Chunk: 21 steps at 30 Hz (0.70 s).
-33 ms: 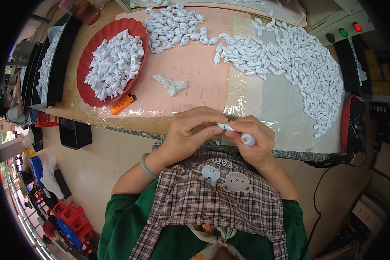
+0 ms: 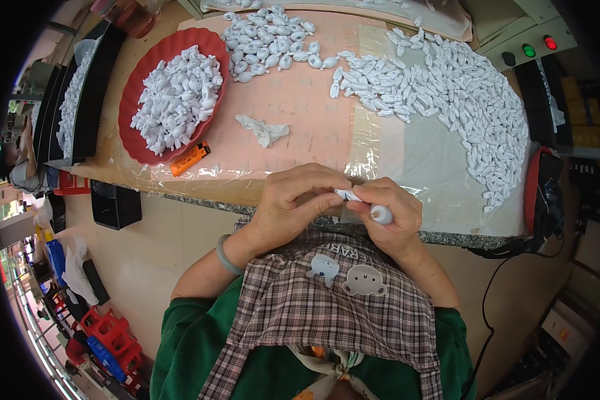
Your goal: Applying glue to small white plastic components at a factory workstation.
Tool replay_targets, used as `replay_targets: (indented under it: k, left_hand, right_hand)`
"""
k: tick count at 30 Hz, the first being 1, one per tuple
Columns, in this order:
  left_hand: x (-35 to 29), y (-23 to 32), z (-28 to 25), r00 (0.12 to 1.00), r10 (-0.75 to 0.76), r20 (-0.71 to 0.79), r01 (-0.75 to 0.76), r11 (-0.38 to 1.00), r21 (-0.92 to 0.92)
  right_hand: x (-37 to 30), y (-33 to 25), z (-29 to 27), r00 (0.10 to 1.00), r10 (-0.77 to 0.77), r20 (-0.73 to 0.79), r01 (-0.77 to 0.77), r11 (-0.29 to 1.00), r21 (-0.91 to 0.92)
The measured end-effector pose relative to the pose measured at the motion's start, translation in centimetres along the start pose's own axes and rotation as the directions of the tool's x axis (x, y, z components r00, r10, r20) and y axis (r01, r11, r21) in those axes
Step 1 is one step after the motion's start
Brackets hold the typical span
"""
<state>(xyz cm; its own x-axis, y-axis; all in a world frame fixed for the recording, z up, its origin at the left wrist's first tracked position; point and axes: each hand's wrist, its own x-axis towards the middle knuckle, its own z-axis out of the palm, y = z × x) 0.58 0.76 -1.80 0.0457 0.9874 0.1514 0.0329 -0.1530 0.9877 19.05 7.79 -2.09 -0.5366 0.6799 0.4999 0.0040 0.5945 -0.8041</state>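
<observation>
At the table's front edge my two hands meet around a small white plastic part [image 2: 347, 195]. My left hand [image 2: 292, 203] is closed, pinching the part's left end between thumb and fingers. Closed too, my right hand [image 2: 400, 217] grips its other end with thumb and forefinger. A white, round-ended piece [image 2: 382, 214] pokes out of the right palm; whether it joins the part is hidden by the fingers. Ahead of the left hand lies a crumpled white tissue [image 2: 263, 130]. A red scalloped bowl [image 2: 128, 137] heaped with small white assembled-looking pieces stands to the left.
Loose rounded white pieces [image 2: 267, 40] lie at the back, slim white pieces [image 2: 447, 87] across the right. An orange lighter-like object [image 2: 190, 159] rests by the bowl. Black bins [image 2: 90, 93] line the left; a control panel with lit buttons [image 2: 528, 50] is back right.
</observation>
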Motion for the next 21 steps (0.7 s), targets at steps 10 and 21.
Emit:
replay_targets:
  k: [10,21]
  left_hand:
    - [0.2,0.5,-0.3,0.89,-0.444,0.101,0.384,0.613,-0.691]
    - [-0.5,-0.1,-2.3,0.867,-0.488,0.103,0.324,0.393,-0.861]
  right_hand:
    - [0.3,-0.1,-0.4,0.879,0.466,0.101,-0.457,0.764,0.456]
    - [0.7,-0.1,0.3,0.814,0.559,0.157,-0.572,0.724,0.387]
